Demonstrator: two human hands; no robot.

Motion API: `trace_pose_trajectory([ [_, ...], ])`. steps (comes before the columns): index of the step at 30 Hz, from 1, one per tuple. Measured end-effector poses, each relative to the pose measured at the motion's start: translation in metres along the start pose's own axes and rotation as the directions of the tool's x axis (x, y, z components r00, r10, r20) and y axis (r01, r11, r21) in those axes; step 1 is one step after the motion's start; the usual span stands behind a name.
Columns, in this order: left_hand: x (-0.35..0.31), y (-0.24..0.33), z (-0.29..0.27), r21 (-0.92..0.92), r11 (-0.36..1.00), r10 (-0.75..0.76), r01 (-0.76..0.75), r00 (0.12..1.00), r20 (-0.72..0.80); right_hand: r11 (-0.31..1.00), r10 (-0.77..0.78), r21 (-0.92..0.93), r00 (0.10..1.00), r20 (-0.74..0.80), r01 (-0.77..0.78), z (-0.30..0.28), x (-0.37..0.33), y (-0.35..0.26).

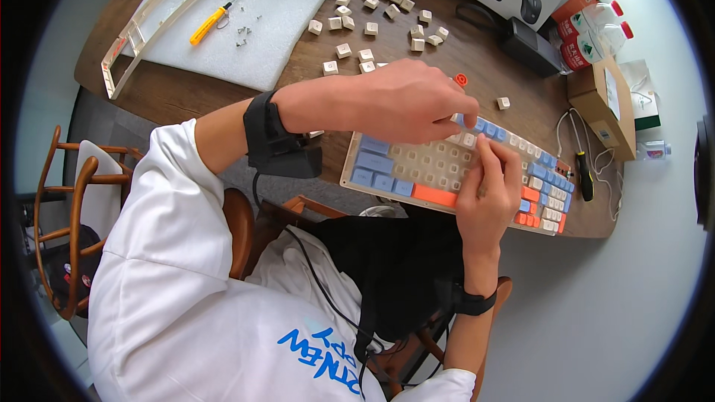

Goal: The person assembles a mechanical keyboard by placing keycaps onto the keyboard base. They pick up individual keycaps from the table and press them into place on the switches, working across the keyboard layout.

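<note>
A mechanical keyboard [424, 162] with a pale case lies aslant at the table's near edge. Blue, white and orange keycaps cover its borders and right end, while bare switches show in the middle-left part. My left hand [417, 100] is closed over the keyboard's far side, its bent fingers close to the white and blue keycaps; whatever it pinches is hidden. My right hand [490, 190] reaches up from the near side, thumb and index finger pressed together at the keys beside the left fingertips. Just beyond my left hand shows a red-orange round piece [461, 80], partly hidden.
Several loose white keycaps [371, 28] lie across the table. A yellow screwdriver [208, 26] and small screws rest on a white foam sheet [279, 0] with a pale frame [119, 52]. At right stand a cardboard box [599, 100], bottles [592, 48] and a dark-handled screwdriver [584, 179].
</note>
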State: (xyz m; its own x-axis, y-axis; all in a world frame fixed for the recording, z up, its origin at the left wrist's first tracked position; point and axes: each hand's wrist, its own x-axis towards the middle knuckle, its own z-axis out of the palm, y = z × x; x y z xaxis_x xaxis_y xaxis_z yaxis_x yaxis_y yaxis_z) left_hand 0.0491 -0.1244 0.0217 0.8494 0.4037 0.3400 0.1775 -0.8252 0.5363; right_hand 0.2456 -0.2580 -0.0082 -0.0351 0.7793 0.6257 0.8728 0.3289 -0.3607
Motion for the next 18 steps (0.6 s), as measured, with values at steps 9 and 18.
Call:
trace_pose_trajectory([
  [9, -0.0022, 0.0026, 0.0008, 0.014, 1.000, -0.003, 0.003, 1.000, -0.021, 0.999, -0.043, -0.028, 0.998, 0.042, 0.044, -0.0041, -0.0004, 0.0002],
  [18, -0.0018, 0.0022, 0.0051, 0.055, 0.998, 0.006, -0.005, 1.000, -0.014, 1.000, -0.006, 0.014, 1.000, -0.004, 0.006, -0.0017, -0.0028, -0.0015],
])
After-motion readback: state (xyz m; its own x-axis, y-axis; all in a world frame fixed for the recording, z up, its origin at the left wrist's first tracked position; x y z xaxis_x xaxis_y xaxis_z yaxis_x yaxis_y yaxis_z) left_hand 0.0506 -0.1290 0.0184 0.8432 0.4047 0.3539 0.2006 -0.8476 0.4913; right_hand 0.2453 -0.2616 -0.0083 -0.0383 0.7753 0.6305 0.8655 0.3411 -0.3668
